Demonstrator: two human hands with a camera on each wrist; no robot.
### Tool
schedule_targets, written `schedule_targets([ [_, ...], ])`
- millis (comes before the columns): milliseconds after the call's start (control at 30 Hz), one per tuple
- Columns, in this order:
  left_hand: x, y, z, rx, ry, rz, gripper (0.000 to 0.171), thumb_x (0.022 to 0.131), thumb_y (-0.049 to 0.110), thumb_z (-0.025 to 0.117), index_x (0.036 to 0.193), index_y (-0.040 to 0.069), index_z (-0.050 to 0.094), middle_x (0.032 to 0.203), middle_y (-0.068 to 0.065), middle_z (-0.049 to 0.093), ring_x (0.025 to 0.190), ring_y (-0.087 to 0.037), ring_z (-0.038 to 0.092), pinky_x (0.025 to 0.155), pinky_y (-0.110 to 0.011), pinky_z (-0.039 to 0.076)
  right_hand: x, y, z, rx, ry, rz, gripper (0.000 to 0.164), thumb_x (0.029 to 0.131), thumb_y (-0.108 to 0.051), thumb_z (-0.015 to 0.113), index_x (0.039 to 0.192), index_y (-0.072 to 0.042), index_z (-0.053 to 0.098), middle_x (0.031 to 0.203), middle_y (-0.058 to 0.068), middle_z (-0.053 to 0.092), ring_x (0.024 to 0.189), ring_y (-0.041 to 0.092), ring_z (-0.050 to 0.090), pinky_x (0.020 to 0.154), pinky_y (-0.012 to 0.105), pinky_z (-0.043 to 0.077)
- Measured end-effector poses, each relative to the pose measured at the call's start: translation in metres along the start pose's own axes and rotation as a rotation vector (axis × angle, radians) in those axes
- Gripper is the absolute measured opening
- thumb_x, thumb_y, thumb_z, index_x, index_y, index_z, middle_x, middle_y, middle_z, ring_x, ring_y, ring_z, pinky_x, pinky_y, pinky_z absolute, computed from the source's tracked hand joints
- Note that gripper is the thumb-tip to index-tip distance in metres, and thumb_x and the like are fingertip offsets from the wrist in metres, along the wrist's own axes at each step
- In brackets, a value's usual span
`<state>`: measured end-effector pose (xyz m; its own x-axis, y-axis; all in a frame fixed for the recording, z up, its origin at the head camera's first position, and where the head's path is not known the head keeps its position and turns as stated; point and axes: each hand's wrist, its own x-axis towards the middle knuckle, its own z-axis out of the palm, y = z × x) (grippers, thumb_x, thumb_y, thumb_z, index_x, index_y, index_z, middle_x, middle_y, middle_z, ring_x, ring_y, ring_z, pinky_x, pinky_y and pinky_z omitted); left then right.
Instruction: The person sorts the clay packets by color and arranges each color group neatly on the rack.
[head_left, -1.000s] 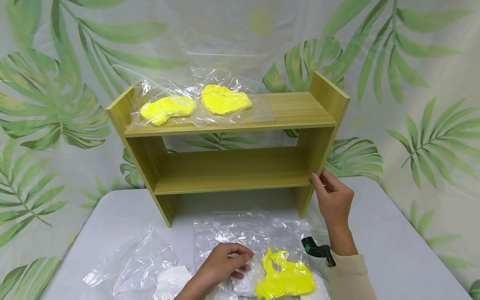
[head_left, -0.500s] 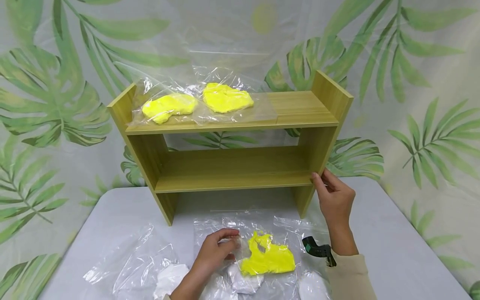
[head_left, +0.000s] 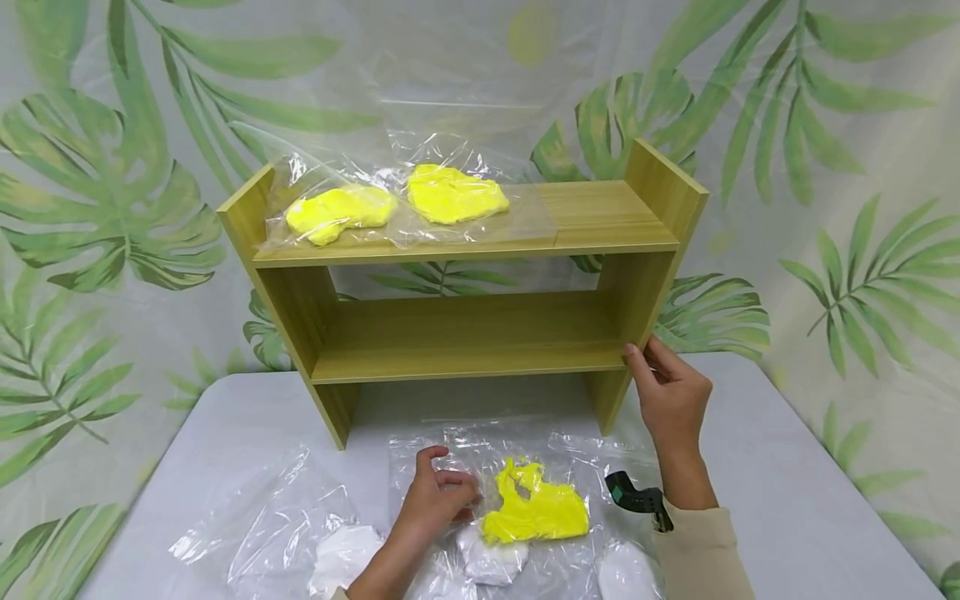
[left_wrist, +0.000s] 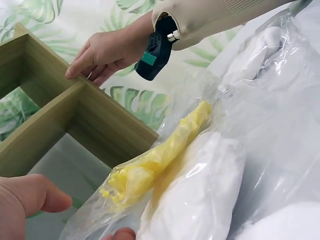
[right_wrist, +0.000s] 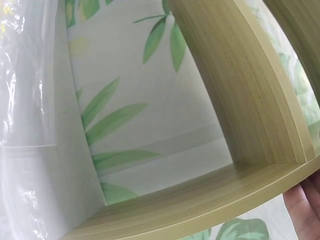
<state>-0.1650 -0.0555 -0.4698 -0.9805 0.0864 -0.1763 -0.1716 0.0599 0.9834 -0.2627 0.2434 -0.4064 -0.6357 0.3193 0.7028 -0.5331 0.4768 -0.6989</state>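
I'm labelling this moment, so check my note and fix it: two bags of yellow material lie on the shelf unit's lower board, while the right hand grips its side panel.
The board is wrong: the head view shows the two bags of yellow material on the upper board. The right hand does grip the side panel.

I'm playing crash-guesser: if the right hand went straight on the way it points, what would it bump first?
Probably the side board of the wooden shelf: the right hand pinches its front edge. Exact depth is hard to judge.
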Motion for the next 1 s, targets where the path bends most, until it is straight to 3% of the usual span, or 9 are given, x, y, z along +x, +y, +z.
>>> schedule_targets([
  [167, -0.001, -0.006, 0.003, 0.095, -0.046, 0.009, 0.046, 0.083, 0.013, 0.067, 0.12, -0.006, 0.047, 0.08, -0.003, 0.064, 0.06, -0.014, 0.058, 0.061, -0.027, 0.052, 0.001, -0.001, 0.001, 0.009, -0.004, -0.008, 0.03, 0.086, -0.006, 0.072, 0.116, -0.003, 0.069, 0.104, 0.016, 0.07, 0.081, -0.01, 0.063, 0.066, 0.009, 0.049],
  [267, 0.0, -0.009, 0.005, 0.133, -0.092, 0.039, 0.042, 0.083, 0.015, 0.068, 0.117, -0.005, 0.054, 0.077, 0.001, 0.062, 0.061, -0.012, 0.057, 0.061, -0.026, 0.05, 0.001, -0.001, 0.002, 0.005, 0.0, -0.01, 0.03, 0.086, -0.005, 0.071, 0.116, 0.0, 0.069, 0.104, 0.018, 0.07, 0.081, -0.011, 0.063, 0.066, 0.009, 0.049],
  [367, 0.0, -0.011, 0.008, 0.137, -0.115, 0.066, 0.045, 0.082, 0.015, 0.069, 0.12, -0.004, 0.054, 0.077, 0.002, 0.06, 0.065, -0.01, 0.055, 0.061, -0.023, 0.047, 0.001, -0.001, 0.001, 0.002, 0.006, -0.004, 0.03, 0.086, -0.006, 0.072, 0.115, -0.002, 0.069, 0.103, 0.017, 0.07, 0.081, -0.011, 0.063, 0.066, 0.009, 0.049],
  [633, -0.006, -0.008, 0.014, 0.181, -0.088, 0.091, 0.057, 0.078, 0.015, 0.075, 0.125, -0.001, 0.049, 0.079, 0.0, 0.055, 0.07, -0.01, 0.047, 0.062, -0.019, 0.042, 0.0, -0.001, 0.001, 0.016, -0.003, 0.008, 0.032, 0.085, -0.01, 0.074, 0.117, -0.01, 0.07, 0.106, 0.011, 0.071, 0.083, -0.009, 0.064, 0.067, 0.01, 0.05],
  [800, -0.01, -0.01, 0.018, 0.281, -0.118, 0.098, 0.071, 0.075, 0.025, 0.079, 0.133, 0.004, 0.043, 0.087, 0.001, 0.06, 0.074, -0.012, 0.052, 0.065, -0.024, 0.044, 0.0, -0.003, 0.001, 0.021, -0.009, 0.01, 0.033, 0.085, -0.012, 0.074, 0.118, -0.011, 0.07, 0.106, 0.009, 0.071, 0.084, -0.008, 0.065, 0.068, 0.011, 0.05],
  [1000, -0.013, -0.013, 0.026, 0.393, -0.106, 0.125, 0.08, 0.072, 0.031, 0.082, 0.137, 0.008, 0.041, 0.094, 0.008, 0.065, 0.083, -0.012, 0.058, 0.075, -0.032, 0.047, -0.001, -0.002, 0.0, 0.014, -0.004, 0.017, 0.032, 0.085, -0.012, 0.074, 0.117, -0.009, 0.07, 0.106, 0.012, 0.071, 0.083, -0.009, 0.064, 0.067, 0.01, 0.049],
])
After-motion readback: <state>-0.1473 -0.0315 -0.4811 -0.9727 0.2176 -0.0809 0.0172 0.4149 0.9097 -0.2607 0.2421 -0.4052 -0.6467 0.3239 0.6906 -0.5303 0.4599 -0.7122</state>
